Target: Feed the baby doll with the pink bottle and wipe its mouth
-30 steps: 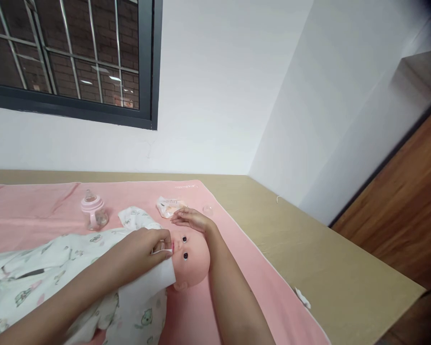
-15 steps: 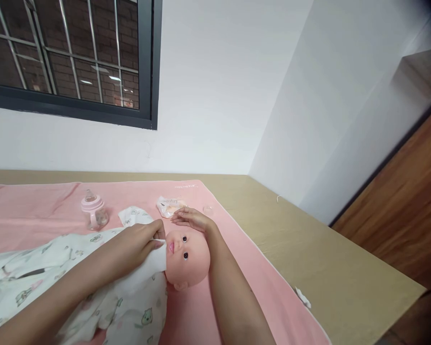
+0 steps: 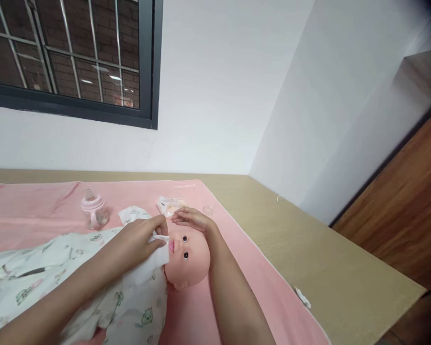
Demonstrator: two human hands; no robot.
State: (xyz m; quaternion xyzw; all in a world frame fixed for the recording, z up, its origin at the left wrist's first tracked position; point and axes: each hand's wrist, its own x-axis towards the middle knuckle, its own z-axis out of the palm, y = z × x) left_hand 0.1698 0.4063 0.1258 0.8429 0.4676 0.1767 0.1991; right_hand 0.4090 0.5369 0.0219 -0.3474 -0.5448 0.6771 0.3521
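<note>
White cloth (image 3: 161, 257) back toward doll's (image 3: 194, 258) lips (image 3: 171, 246)

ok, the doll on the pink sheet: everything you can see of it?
The doll lies face up on the pink sheet, head toward the picture's right. The head is bald, smooth, pinkish and plastic-looking, with open dark eyes, pink lips and one ear visible. Its body is hidden by white printed fabric; whether worn or draped is unclear. The left hand pinches a plain white cloth at the chin, beside the mouth. The right hand lies by the head's far side; contact is unclear.
</note>
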